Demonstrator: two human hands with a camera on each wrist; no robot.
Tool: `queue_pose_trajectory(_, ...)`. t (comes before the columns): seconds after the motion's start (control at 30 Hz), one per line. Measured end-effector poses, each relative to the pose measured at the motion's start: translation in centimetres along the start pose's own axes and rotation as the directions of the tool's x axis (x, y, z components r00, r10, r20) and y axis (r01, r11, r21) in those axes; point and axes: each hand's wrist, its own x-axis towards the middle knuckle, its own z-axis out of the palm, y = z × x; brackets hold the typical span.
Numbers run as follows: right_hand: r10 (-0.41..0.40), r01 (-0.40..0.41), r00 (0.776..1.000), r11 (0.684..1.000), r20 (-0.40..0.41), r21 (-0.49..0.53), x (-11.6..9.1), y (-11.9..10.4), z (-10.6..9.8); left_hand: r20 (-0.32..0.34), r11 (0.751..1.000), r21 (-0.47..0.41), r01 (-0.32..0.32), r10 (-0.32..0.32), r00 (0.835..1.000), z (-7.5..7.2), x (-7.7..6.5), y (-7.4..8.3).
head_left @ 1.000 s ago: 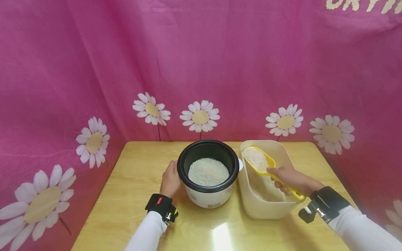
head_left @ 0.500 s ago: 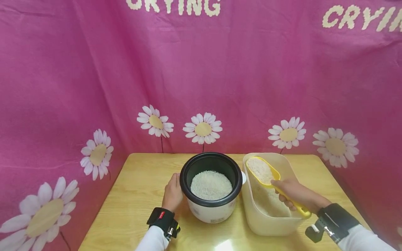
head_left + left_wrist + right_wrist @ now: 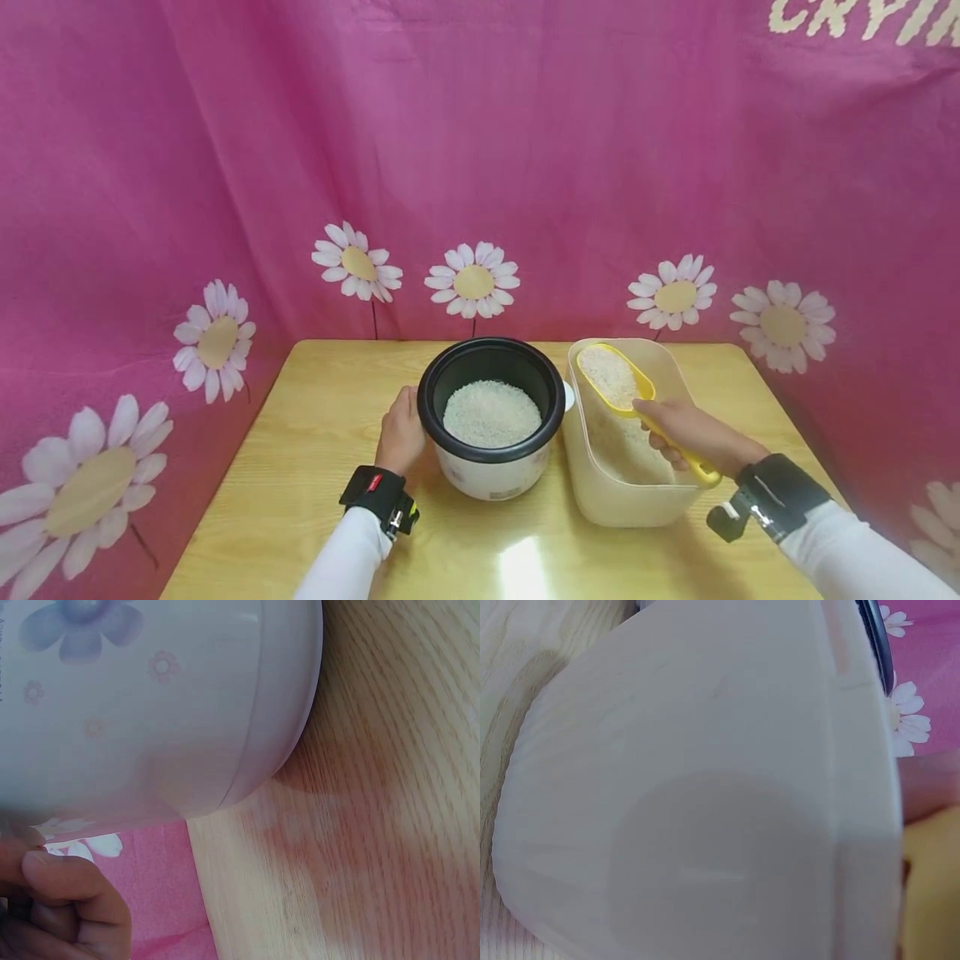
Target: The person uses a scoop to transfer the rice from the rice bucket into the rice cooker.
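Observation:
A rice cooker [image 3: 487,475] with a white flowered body and black rim stands lidless on the table, a mound of white rice [image 3: 491,414] inside. My left hand [image 3: 401,433] holds the cooker at its left side, below the rim; in the left wrist view its fingers [image 3: 71,889] curl close against the cooker's wall, and the part they grip is mostly hidden. Over a cream rice bin [image 3: 626,504], my right hand [image 3: 693,433] grips a yellow scoop [image 3: 642,386] by its handle. Rice [image 3: 609,375] fills the scoop, its bowl level with the bin's left rim.
The cooker and bin stand side by side on a light wooden table [image 3: 300,467], a white side handle [image 3: 569,396] of the cooker between them. More rice [image 3: 622,450] lies in the bin. A pink daisy-printed cloth [image 3: 480,150] hangs behind and at both sides.
The head view tilts up and back down. Both hands, the cooker, the bin and the loaded scoop keep nearly the same places relative to one another.

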Motion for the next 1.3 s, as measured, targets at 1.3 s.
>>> queue_pose_trajectory(1.3, -0.002, 0.001, 1.0, 0.997, 0.008, 0.075, -1.3, -2.5, 0.0, 0.018, 1.0, 0.004, -0.006, 0.006, 1.0, -0.4, 0.1, 0.2)
